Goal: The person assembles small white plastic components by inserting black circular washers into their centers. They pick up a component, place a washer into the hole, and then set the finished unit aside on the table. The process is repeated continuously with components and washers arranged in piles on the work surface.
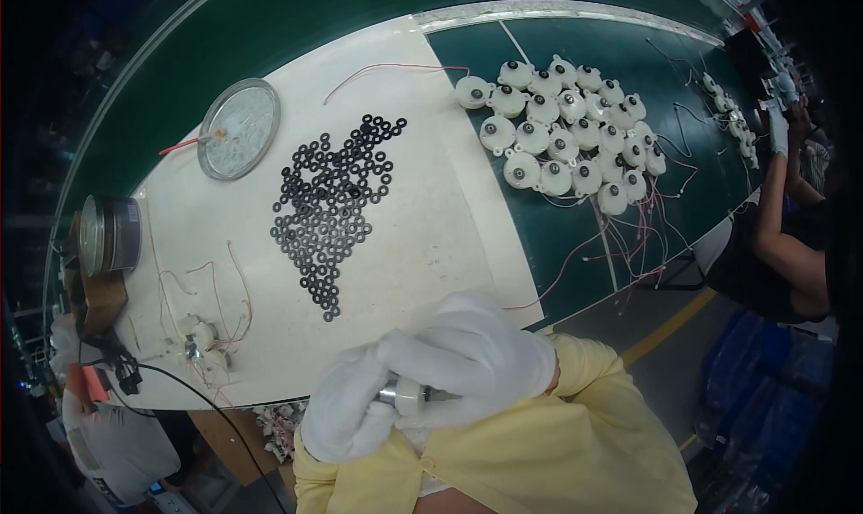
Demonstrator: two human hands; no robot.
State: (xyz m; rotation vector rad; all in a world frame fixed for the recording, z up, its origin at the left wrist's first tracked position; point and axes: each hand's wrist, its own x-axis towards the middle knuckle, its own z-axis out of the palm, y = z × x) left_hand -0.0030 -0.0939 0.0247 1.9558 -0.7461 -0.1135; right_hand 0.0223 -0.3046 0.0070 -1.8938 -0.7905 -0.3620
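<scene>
Both of my hands wear white gloves and meet low in front of me, at the table's near edge. Between them is a small white motor with a silver metal part [409,395]. My left hand [346,411] closes round its metal side. My right hand [472,352] wraps over it from the other side, its fingers bent and partly hiding it. A pinkish wire [523,308] shows at the table edge beside my right hand. Further off lies a spread of small black rings [337,190] on the white sheet.
At the right, many white round motors [557,136] with trailing wires sit on the green mat. A round dish [239,129] of pale grease holds a red stick. Left are a tin [112,235] and loose motors [198,343]. Other people [778,235] work at both sides.
</scene>
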